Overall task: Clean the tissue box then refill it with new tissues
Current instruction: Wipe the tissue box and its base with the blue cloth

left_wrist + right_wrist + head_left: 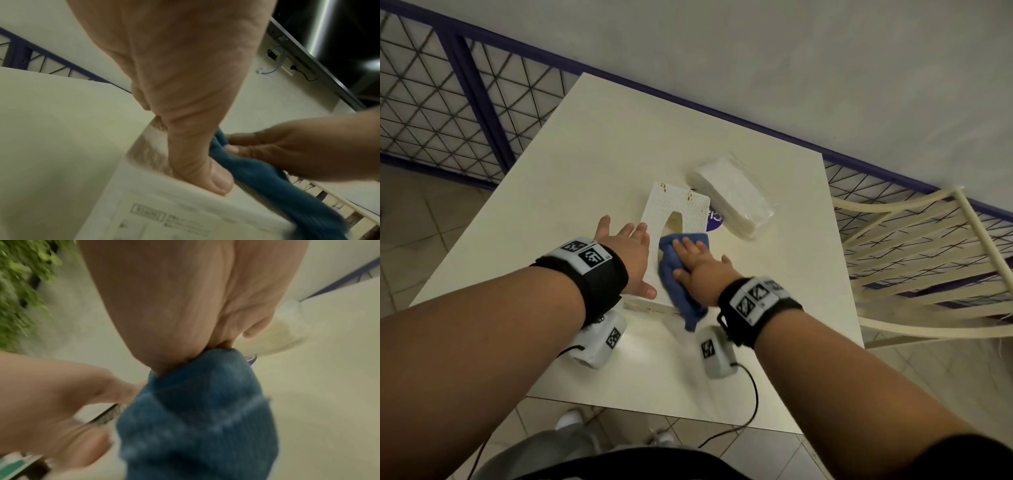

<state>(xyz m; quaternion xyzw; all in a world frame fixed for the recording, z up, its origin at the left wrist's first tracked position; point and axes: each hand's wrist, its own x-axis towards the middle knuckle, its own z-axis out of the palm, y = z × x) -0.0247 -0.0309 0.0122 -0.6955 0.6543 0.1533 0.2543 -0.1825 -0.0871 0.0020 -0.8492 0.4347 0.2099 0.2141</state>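
A white tissue box (674, 209) with its slot facing up lies on the cream table (551, 205). My left hand (626, 253) grips the box's left side, and its thumb (220, 180) sits over the box's edge (164, 211). My right hand (695, 263) lies flat with spread fingers on a blue cloth (681, 281) and presses it onto the box's top. The bunched cloth (195, 410) sits under the right palm (185, 313). A clear-wrapped pack of white tissues (732, 195) lies just beyond the box to the right.
A purple label (714, 216) shows between box and pack. A cream slatted chair (928, 257) stands at the table's right. A purple mesh railing (465, 102) runs behind the table, in front of a wall. Cables hang off the near table edge.
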